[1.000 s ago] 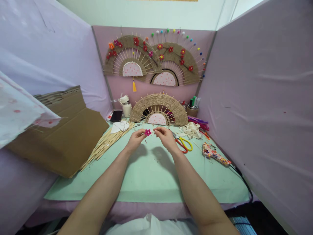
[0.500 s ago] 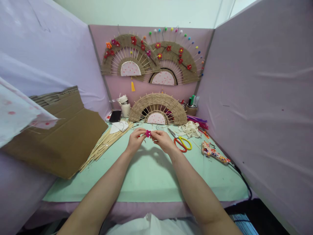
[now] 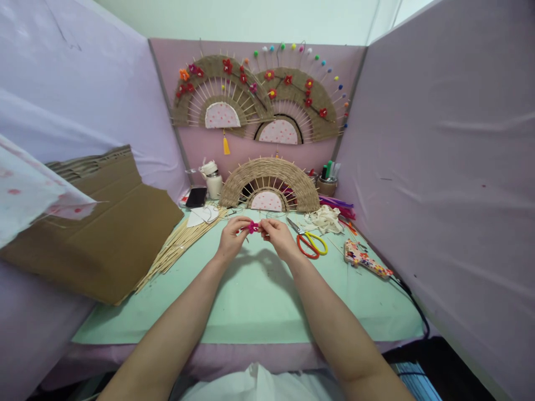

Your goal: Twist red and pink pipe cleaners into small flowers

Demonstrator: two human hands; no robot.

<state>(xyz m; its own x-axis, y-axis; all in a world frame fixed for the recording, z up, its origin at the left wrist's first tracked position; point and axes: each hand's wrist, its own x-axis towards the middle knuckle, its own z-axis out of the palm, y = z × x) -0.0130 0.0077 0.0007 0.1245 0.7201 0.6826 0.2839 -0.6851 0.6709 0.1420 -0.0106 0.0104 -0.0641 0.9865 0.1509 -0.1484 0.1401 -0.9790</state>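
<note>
Look, the left hand (image 3: 231, 238) is holding a tiny pink flower (image 3: 253, 228) up over the green desk (image 3: 251, 303), its thumb and fingers pressing close together on it. From the other side, the right hand (image 3: 279, 238) is pinching at the flower's edge, its fingertips drawn together too; they are covering so much that I can't tell if some little bit is hiding between them. Behind the hands, a big straw-colored fan (image 3: 307, 186) is standing up. Red and yellow scissors (image 3: 312, 244) are lying just beside the right hand, and a glue gun (image 3: 363, 259) with a flowery pattern is resting farther to the right. Over on the left, a bunch of thin sticks (image 3: 175, 245) is lying next to some brown cardboard (image 3: 108, 239).
</note>
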